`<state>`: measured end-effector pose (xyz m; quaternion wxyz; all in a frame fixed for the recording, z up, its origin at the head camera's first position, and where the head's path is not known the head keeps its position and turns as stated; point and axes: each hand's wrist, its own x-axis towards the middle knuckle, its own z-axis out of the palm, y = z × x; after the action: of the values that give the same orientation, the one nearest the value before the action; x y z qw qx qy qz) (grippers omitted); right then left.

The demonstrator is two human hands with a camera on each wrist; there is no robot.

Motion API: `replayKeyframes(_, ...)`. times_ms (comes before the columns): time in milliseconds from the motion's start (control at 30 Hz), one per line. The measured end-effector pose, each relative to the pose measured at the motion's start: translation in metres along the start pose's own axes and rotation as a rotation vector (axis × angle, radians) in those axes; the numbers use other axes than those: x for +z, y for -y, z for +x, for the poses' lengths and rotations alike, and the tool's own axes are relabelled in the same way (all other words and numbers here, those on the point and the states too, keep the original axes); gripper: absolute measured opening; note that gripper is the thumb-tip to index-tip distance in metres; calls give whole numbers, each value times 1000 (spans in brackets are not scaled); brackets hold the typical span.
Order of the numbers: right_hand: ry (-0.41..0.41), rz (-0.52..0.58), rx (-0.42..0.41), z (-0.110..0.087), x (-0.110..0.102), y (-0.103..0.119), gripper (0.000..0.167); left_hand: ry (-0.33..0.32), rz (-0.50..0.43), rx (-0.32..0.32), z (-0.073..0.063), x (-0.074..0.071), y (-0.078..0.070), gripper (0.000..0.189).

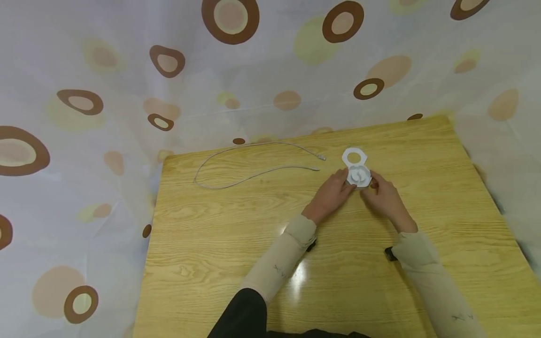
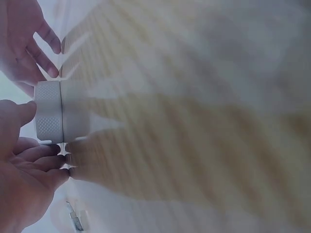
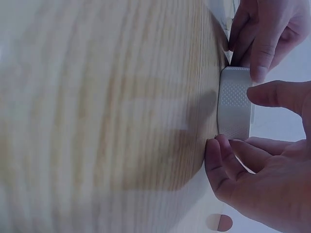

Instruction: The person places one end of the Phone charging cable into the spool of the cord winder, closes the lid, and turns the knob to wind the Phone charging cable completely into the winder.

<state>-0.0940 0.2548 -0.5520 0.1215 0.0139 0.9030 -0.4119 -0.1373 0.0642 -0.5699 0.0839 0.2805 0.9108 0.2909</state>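
A small white hexagonal case (image 1: 359, 175) sits on the wooden table with its lid (image 1: 354, 156) flipped back, away from the person. The lid has a large round hole, and curved partitions show inside the base. My left hand (image 1: 333, 193) holds the case's left side, thumb at the near rim and fingers along the wall. From the right, my right hand (image 1: 385, 199) grips it between thumb and fingers. Both wrist views show the case's dimpled side wall (image 2: 49, 110) low against the tabletop, with the right thumb (image 3: 277, 93) at its upper edge.
To the left of the case, a thin pale cable (image 1: 215, 188) lies in a wide loop, both plug ends (image 1: 322, 157) pointing toward the case. The wooden table (image 1: 203, 253) meets a spotted sheet (image 1: 270, 84) along its back edge, and the sheet also hangs at both sides.
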Motion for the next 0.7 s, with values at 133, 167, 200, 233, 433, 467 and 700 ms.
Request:
replayKeyframes(133,2,-5,-2,-10,3,1,70,-16,-21,11,-11,1,1,51)
replayKeyframes(167,1,-9,-7,-13,3,1,70,-17,-32,14,-14,1,1,51)
replayKeyframes(200,-1,-9,-13,-15,4,1,70,-16,-40,16,-17,2,1,50)
replayKeyframes(233,-5,-9,-20,-18,5,2,71,-16,-42,13,-20,2,1,51)
replayKeyframes(433,-5,-10,-34,-30,9,7,74,-18,-65,-17,-37,1,2,55)
replayKeyframes(467,-5,-14,-35,-31,10,7,74,-19,-68,-19,-40,0,2,54)
replayKeyframes(700,8,-33,-39,-38,17,11,73,-10,-88,-34,-59,-6,2,58)
